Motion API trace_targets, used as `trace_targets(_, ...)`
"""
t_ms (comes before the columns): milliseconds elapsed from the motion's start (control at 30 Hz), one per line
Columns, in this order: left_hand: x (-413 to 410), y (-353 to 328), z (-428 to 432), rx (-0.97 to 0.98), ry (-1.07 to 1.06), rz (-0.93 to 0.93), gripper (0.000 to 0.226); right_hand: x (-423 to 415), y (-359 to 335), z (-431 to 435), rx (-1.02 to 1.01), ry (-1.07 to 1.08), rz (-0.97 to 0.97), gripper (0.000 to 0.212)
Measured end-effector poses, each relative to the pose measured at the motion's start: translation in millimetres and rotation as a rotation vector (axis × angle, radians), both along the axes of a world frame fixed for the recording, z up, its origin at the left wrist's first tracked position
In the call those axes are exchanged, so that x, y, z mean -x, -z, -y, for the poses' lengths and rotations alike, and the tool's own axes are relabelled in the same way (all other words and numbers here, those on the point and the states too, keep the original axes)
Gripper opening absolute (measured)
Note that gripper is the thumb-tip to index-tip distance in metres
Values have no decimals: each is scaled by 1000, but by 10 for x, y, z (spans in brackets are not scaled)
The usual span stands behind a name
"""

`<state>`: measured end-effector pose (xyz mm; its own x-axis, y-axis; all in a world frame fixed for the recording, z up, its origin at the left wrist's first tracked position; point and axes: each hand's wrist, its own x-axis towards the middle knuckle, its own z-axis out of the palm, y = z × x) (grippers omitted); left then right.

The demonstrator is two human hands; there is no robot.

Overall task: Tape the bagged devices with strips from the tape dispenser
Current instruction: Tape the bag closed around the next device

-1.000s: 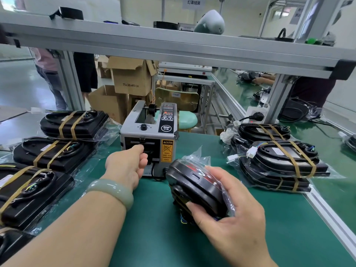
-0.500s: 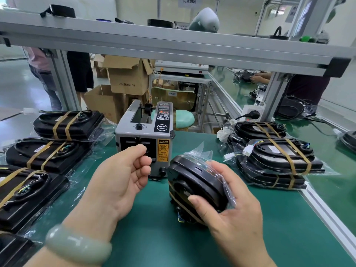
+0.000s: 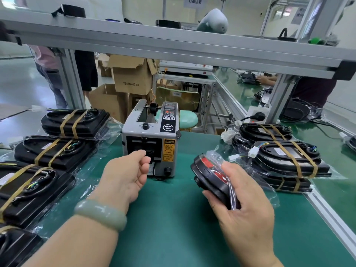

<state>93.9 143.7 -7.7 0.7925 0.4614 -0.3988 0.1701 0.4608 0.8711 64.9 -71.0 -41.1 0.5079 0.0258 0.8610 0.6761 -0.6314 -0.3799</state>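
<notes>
The grey tape dispenser [image 3: 150, 143] stands on the green mat at the middle. My left hand [image 3: 125, 174] is at its front outlet, thumb and curled forefinger pinching there; the tape strip itself is hidden behind the fingers. My right hand [image 3: 242, 205] grips a black round device with a red part [image 3: 210, 176] in a clear bag. The device is tilted on its edge, just above the mat and to the right of the dispenser.
Taped bagged devices lie in a row at the left [image 3: 55, 153] and in a stack at the right [image 3: 285, 158]. An aluminium shelf beam [image 3: 173, 45] crosses overhead. The mat's metal edge [image 3: 327, 214] runs along the right. Cardboard boxes [image 3: 133, 76] and people stand behind.
My left hand went back from near the device to the dispenser outlet. My right hand moved the bagged device to the right and turned it more on edge.
</notes>
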Motion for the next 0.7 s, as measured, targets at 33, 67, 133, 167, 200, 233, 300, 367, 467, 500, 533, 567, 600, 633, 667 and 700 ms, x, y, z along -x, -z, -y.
trace_targets(33,-61,9,-5,-8,-15,-6,18,-12,12,3,-5,6,-5,56)
trace_targets(67,-109,11,-6,-19,-33,-13,18,-16,15,2,-14,4,-13,58)
trace_targets(133,-191,12,-13,-44,-73,-20,16,-15,9,2,-22,-11,-26,59)
trace_targets(167,-223,16,-18,-54,-89,-26,15,-11,3,2,-21,-19,-27,57)
trace_targets(200,-248,13,-24,-59,-100,-34,15,-9,-3,-2,-19,-23,-26,56)
trace_targets(233,-270,11,-26,-61,-105,-44,15,-6,-4,-6,-18,-26,-25,55)
trace_targets(300,-310,1,-26,-66,-115,-60,15,-11,6,-14,-15,-31,-20,58)
trace_targets(367,-339,-3,-23,-74,-138,-77,15,-18,18,-15,-9,-34,-8,60)
trace_targets(467,-360,-3,-14,-108,-192,-93,10,-19,23,-8,-31,-65,8,56)
trace_targets(500,-360,-2,-8,-130,-207,-94,10,-17,21,-7,-39,-78,13,53)
trace_targets(533,-356,-3,-1,-150,-221,-95,11,-15,17,-10,-45,-88,16,51)
trace_targets(567,-350,0,5,-161,-232,-96,13,-12,14,-16,-47,-94,15,50)
trace_targets(600,-338,2,6,-163,-235,-97,15,-9,11,-20,-46,-96,14,50)
trace_targets(633,-324,8,0,-162,-226,-96,16,-7,9,-22,-44,-97,13,50)
trace_targets(667,-306,17,-12,-161,-209,-93,17,-7,10,-23,-47,-98,12,51)
trace_targets(700,-295,32,-29,-157,-189,-88,18,-9,14,-22,-53,-99,9,52)
